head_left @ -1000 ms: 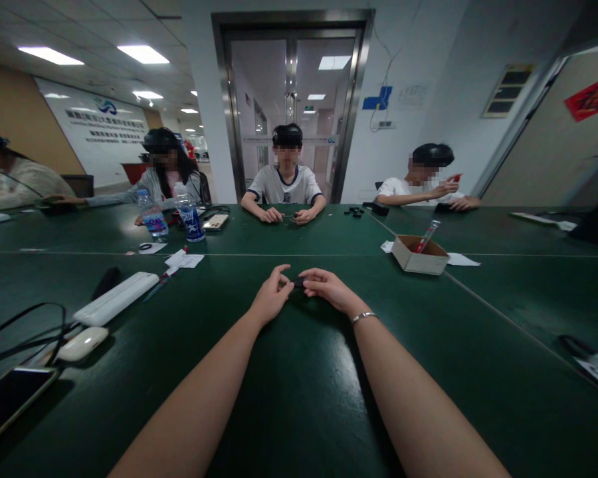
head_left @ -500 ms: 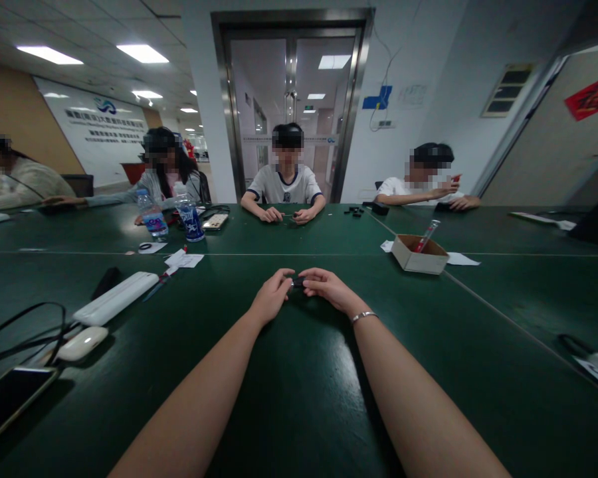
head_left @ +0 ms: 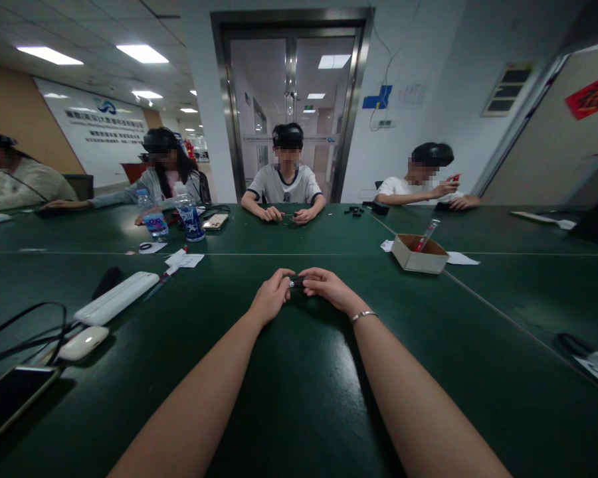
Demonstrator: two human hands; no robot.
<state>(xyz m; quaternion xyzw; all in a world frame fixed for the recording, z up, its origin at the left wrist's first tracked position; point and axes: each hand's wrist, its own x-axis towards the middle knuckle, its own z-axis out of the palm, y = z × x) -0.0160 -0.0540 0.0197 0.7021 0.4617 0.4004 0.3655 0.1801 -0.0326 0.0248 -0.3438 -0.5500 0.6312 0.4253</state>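
Observation:
A small black piece with a silvery end [head_left: 297, 283] is held just above the green tabletop, between my two hands. My left hand [head_left: 270, 297] is closed, thumb and fingers pinching its silvery end. From the other side my right hand [head_left: 333, 289], a silver bracelet at the wrist, grips the black end. My fingers cover both ends of the piece, and its exact kind does not show.
An open cardboard box [head_left: 421, 262] holding a clear tube stands ahead on the right. Two bottles [head_left: 192, 222] are ahead left. A white power bank [head_left: 117, 299], cables and a phone [head_left: 17, 395] lie at left. Several people sit around the table.
A little more of the silvery part shows between my hands. Both hands have stayed almost in place.

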